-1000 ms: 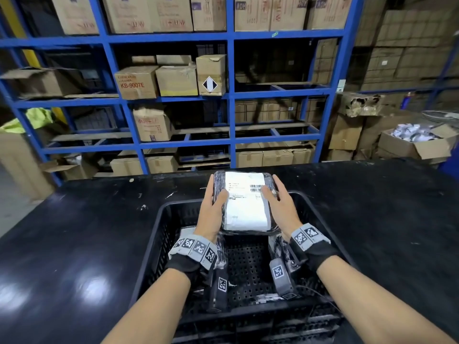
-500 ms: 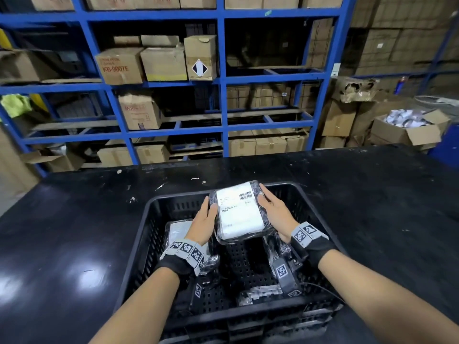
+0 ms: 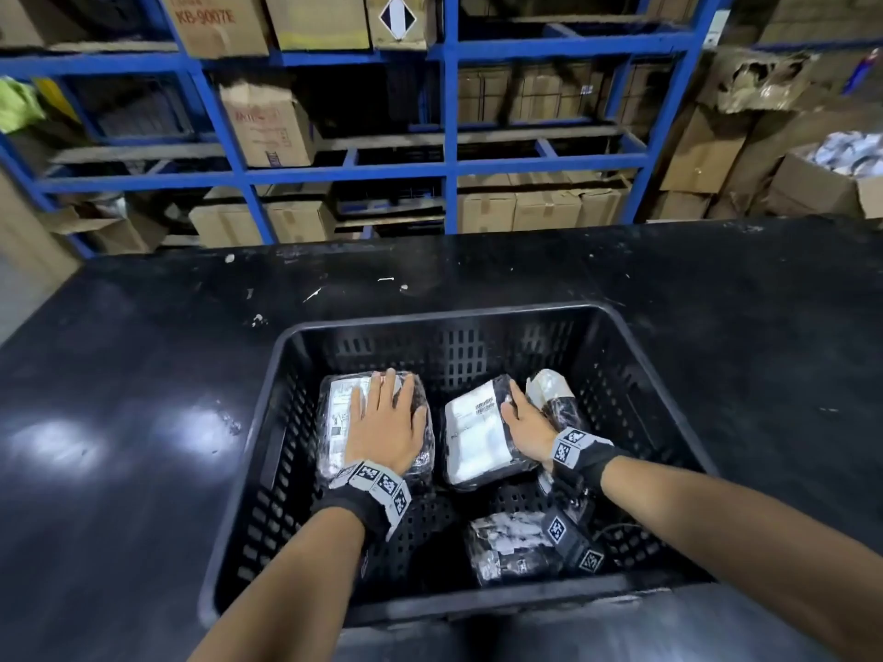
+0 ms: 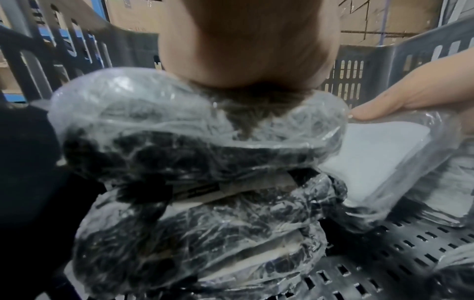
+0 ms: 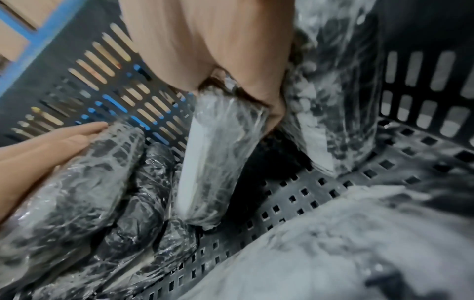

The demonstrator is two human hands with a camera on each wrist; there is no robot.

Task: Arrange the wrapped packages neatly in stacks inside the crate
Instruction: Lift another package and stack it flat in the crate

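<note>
A black slotted crate [image 3: 430, 315] sits on the black table. At its back left is a stack of plastic-wrapped packages [image 3: 334, 422], and my left hand [image 3: 387, 418] lies flat on the top one [image 4: 179, 125], fingers straight. To the right, a wrapped package with a white label [image 3: 478, 432] rests tilted in the crate. My right hand [image 3: 518, 413] grips its right edge, thumb on top; in the right wrist view this package [image 5: 218, 152] is seen edge-on in that hand. Another package [image 3: 549, 394] stands upright against the right hand.
One more wrapped package [image 3: 511, 547] lies near the crate's front wall, beside bare perforated floor [image 3: 420, 523]. Blue shelving [image 3: 449, 136] with cardboard boxes stands behind the table [image 3: 143, 422]. Open boxes [image 3: 822, 183] sit at the far right.
The labelled package came down from above the crate rim into the crate. My left hand let go of it and moved left onto the stack. The right hand still holds it.
</note>
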